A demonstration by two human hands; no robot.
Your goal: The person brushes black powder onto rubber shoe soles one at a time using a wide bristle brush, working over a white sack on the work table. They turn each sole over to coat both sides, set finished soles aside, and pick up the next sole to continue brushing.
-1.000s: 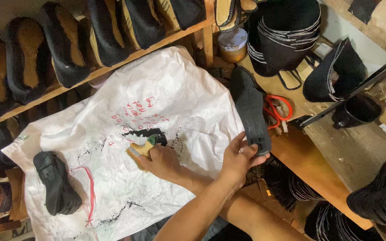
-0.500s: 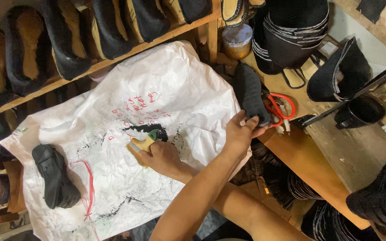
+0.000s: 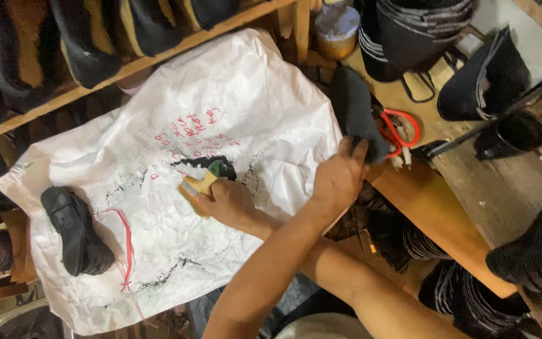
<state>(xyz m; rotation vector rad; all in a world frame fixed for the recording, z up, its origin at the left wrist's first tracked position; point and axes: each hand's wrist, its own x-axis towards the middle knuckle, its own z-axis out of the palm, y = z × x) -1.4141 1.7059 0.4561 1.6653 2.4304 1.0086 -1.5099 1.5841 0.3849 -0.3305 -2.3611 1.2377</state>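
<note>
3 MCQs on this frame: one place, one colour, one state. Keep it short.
1. Where does the black shoe lie on the white sack?
A. near its left edge
B. at its top, against the shelf
C. under the scissors

2. What colour are the scissors' handles?
A. blue
B. red
C. green

3. What is the right hand doing?
A. lying flat and open
B. gripping a brush
C. raised and empty

1 A: the black shoe sits by the left edge of the white sack.
2 B: the scissors have red loops.
3 B: the right hand closes round the brush. The left hand pinches a black shoe piece.
</note>
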